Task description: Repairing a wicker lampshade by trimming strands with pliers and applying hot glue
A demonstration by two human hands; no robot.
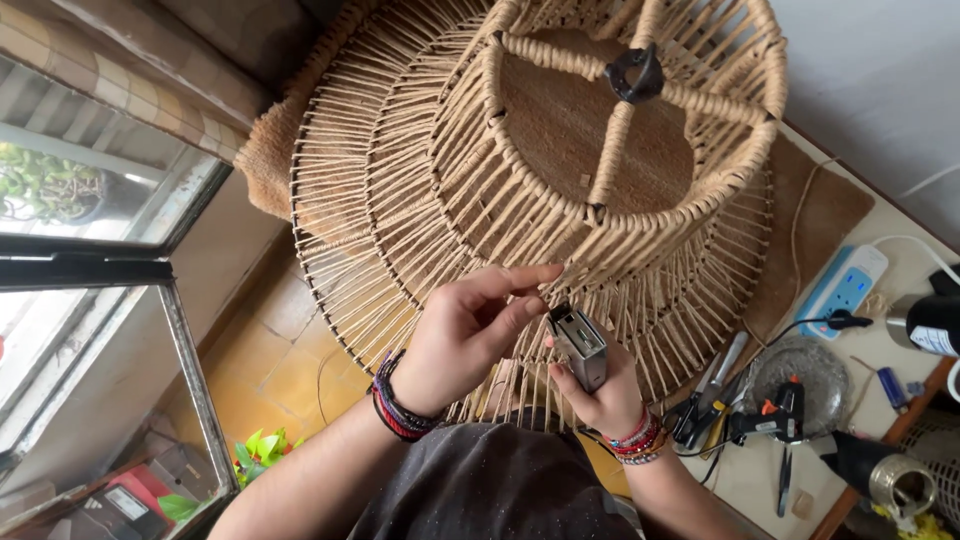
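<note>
A large lampshade frame (450, 180) wrapped in tan jute cord lies tilted in front of me, with a black ring fitting (634, 74) at its hub. My right hand (600, 385) grips a silver flip lighter (582, 345), lid open, close to the lower cords. My left hand (470, 335) reaches up beside it, fingertips touching a cord near the lighter's top. Both wrists wear several bead and thread bracelets.
To the right, a table edge holds pliers (715, 385), a black glue gun (770, 415) over a glass dish (800, 365), a blue and white power strip (845, 285) and a small blue lighter (888, 388). A window (90, 200) is at the left, tiled floor below.
</note>
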